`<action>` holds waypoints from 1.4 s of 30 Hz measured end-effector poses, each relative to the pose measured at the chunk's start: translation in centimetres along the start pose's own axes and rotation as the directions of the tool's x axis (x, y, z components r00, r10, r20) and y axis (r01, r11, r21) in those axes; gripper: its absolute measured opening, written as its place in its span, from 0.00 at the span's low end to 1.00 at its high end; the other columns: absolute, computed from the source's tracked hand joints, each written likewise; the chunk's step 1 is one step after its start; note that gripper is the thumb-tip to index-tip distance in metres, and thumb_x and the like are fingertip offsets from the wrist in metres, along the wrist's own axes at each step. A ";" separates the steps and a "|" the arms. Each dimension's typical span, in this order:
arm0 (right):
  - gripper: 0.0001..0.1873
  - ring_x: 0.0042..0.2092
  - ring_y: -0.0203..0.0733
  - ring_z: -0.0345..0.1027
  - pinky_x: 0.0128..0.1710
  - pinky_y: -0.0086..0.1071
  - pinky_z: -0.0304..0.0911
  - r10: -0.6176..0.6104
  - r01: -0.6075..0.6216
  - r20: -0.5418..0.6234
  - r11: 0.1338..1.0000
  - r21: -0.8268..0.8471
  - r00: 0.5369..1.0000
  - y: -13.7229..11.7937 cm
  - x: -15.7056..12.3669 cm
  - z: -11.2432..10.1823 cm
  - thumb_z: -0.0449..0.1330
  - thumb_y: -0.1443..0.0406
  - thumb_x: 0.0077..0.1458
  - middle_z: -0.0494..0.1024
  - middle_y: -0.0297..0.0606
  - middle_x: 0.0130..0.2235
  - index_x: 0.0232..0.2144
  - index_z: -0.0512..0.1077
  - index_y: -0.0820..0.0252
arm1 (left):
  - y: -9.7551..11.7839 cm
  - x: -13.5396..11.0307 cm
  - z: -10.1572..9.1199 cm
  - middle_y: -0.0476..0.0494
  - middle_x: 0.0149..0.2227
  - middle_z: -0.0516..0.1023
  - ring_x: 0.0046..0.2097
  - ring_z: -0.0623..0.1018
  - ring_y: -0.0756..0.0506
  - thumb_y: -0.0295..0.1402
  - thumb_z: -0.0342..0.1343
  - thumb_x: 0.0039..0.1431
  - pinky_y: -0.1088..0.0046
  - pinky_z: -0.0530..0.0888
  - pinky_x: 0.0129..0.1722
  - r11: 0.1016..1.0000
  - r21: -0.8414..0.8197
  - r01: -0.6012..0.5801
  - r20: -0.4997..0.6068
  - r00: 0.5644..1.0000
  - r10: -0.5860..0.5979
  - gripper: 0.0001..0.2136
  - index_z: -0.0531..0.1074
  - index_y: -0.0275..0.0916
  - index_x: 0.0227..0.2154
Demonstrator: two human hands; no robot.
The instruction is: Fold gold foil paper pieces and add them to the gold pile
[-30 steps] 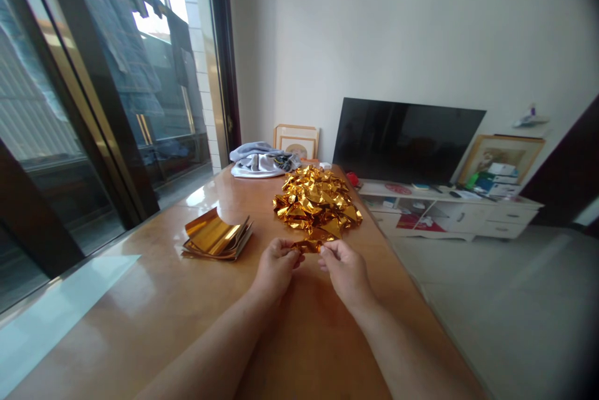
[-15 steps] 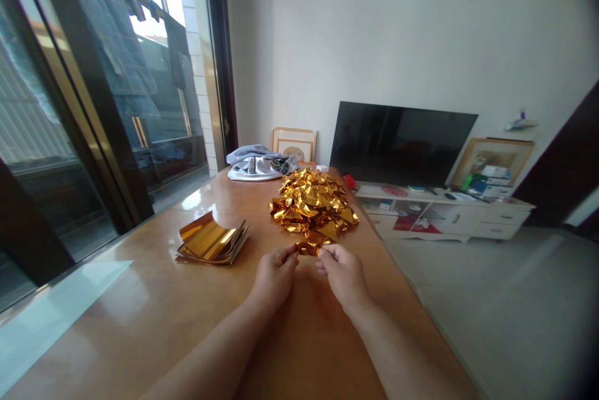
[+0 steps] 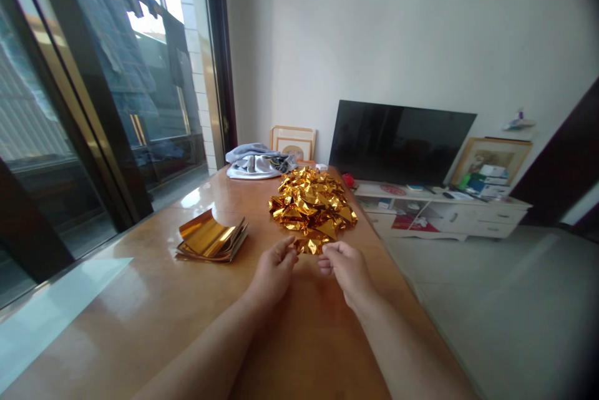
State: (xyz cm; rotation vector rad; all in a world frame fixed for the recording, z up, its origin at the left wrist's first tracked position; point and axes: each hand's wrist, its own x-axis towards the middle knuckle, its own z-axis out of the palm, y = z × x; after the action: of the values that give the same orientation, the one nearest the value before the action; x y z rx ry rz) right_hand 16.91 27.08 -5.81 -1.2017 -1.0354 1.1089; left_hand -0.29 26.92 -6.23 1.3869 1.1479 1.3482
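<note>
A folded piece of shiny gold foil paper (image 3: 311, 246) stretches between my two hands, low over the table. My left hand (image 3: 275, 268) is closed, pinching its left end between thumb and fingers. At the other end, the thumb and forefinger of my right hand (image 3: 347, 266) are pinched on the foil. Just beyond lies a heap of folded gold foil pieces (image 3: 311, 197), many with pointed corners. To the left of my left hand is a stack of flat gold foil sheets (image 3: 213, 239), its top sheets curling up.
The glossy wooden table (image 3: 178, 312) carries a pale sheet (image 3: 51, 319) at its left edge and a bundle of grey cloth (image 3: 257, 161) at the far end. A television (image 3: 400, 141) and low white cabinet (image 3: 486, 216) stand beyond on the right.
The foil piece between my hands now shows a more crinkled, brighter face. My fingers have shifted slightly at its ends; the heap and the stack look unchanged.
</note>
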 end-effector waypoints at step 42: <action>0.16 0.26 0.34 0.70 0.26 0.26 0.66 0.074 -0.045 0.296 0.994 -0.103 0.952 0.4 -1.8 1.3 0.58 0.60 0.55 0.77 0.34 0.27 0.43 0.76 0.63 | 0.8 0.2 -0.9 0.35 0.44 0.81 0.42 0.79 0.44 0.43 0.66 0.51 0.68 0.72 0.44 0.907 -0.352 0.232 0.091 0.973 -0.214 0.22 0.78 0.36 0.46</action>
State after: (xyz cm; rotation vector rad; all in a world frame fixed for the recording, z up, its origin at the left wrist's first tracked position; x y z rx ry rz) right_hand 15.30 25.52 -6.09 -1.1682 -1.3025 1.3312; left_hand -1.16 26.89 -5.37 0.9869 0.9355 1.2738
